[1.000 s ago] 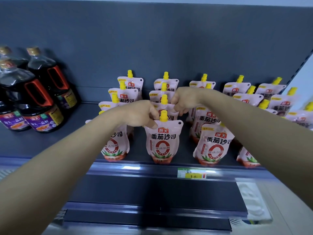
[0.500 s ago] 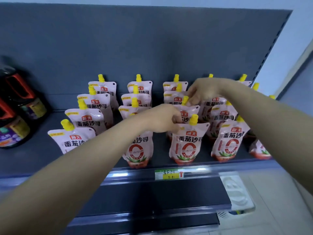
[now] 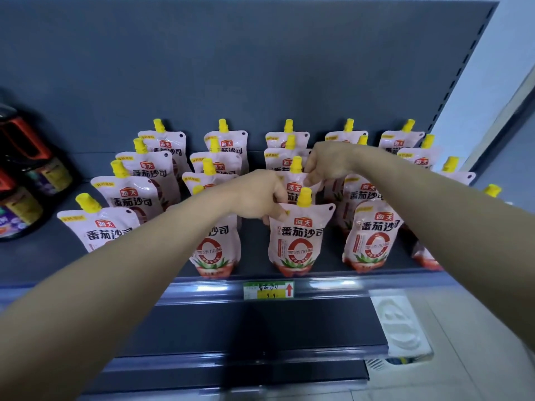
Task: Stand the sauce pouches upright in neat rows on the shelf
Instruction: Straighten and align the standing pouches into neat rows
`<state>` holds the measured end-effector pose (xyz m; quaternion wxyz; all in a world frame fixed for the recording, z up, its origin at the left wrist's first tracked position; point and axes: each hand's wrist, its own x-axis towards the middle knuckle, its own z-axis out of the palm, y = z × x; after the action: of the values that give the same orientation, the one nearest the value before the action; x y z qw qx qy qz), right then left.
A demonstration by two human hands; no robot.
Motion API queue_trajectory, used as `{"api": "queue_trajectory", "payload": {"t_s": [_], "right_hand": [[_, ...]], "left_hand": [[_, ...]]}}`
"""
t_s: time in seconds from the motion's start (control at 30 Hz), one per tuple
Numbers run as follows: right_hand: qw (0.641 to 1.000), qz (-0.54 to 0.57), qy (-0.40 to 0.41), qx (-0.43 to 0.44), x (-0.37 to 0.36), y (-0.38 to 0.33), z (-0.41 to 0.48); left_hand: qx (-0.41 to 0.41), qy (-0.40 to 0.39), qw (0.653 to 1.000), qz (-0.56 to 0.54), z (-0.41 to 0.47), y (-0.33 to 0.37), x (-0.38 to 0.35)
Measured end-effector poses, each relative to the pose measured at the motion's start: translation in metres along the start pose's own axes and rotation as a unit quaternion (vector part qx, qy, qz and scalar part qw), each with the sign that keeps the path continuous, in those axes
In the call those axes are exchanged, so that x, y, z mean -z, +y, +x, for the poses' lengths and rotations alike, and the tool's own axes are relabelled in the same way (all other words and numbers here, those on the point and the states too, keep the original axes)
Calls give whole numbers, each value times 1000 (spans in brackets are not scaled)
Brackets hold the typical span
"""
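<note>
Both hands are on the middle column of pink plastic sauce pouches with yellow screw caps, which stand on the dark grey metal shelf [image 3: 333, 267].

Left hand [image 3: 259, 198]: fingers curled, pinching the top left corner of the front centre pouch [image 3: 295, 235], just beside its yellow cap [image 3: 304, 197]. That pouch stands upright at the shelf's front lip.

Right hand [image 3: 330, 163]: fingers bunched and pinching the top right edge of the second centre pouch [image 3: 293, 188], directly behind the front one.

Handling, as a judgement: soft flexible film pouches filled with sauce, so moderately heavy for their size, squashy and prone to sag or lean. The film looks glossy, so likely a bit slippery. The flat gusset base keeps one standing only if set down square. Best hold is the stiff top seam or the rigid spout neck under the cap, not the belly.

Count: five columns running front to back. About eighteen pouches can be made out; the right forearm hides part of the far right columns, so the exact total cannot be told. Rows look mostly neat, with the left column fanned a little leftward.

At far left stand dark brown sauce bottles with red handles [image 3: 20, 157], at least three, cut off by the frame edge. One green and yellow price tag [image 3: 268, 290] sits on the shelf rail.
</note>
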<state>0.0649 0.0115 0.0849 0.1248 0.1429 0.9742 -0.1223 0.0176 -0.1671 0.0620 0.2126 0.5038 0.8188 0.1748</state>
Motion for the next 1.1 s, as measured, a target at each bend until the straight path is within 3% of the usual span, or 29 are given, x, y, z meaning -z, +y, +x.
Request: {"api": "queue_trajectory", "payload": {"t_s": [0.3, 0.47, 0.73, 1.1], "right_hand": [[997, 34, 70, 18, 48, 34, -49], [999, 32, 27, 23, 42, 40, -79], [994, -20, -68, 80, -8, -1, -72], [997, -62, -28, 48, -23, -15, -65]], "left_hand": [[-3, 17, 1000, -26, -5, 31, 17], [12, -16, 999, 44, -1, 42, 9], [34, 1, 996, 85, -4, 27, 3], [18, 48, 997, 59, -10, 13, -3]]}}
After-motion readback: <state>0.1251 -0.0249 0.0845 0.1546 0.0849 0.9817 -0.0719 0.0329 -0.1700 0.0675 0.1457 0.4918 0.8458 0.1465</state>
